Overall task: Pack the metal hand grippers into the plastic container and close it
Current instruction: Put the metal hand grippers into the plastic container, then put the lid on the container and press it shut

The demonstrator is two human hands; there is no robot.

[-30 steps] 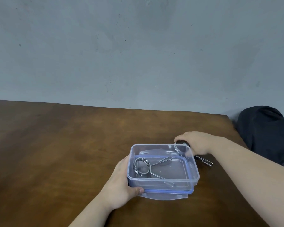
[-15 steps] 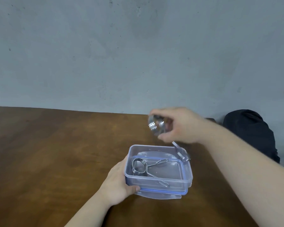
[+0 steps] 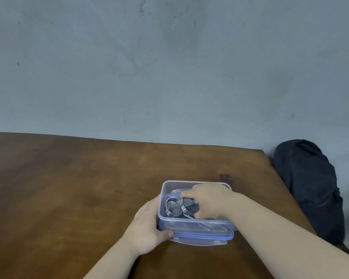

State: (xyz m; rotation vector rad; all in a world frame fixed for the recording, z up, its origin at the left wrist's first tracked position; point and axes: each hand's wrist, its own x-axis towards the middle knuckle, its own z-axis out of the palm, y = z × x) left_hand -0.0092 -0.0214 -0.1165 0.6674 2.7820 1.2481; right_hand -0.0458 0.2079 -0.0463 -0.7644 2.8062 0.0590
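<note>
The second hand gripper (image 3: 189, 205), lifted off the table a moment ago, is now pinched inside the plastic container (image 3: 195, 224) by the right hand (image 3: 208, 200) while it's steadied by the left hand (image 3: 147, 224), so only lid closing is left, probably.

Open top of the plastic container (image 3: 195, 183) is mostly blocked: right hand (image 3: 211, 200) reaches in from the right over the rim, gripping one coil of the metal hand grippers (image 3: 189, 205), with a second coil just beside it on the left, so the only free gap inside is the far-left corner strip. Left wall and near-left corner are covered by the left hand (image 3: 148, 224), near side is crossed by both forearms. Wooden table (image 3: 69, 188) is bare to the left and behind the container, so approach from there is open; right side is limited by the table edge and a dark bag (image 3: 310, 188) standing just past it.
</note>
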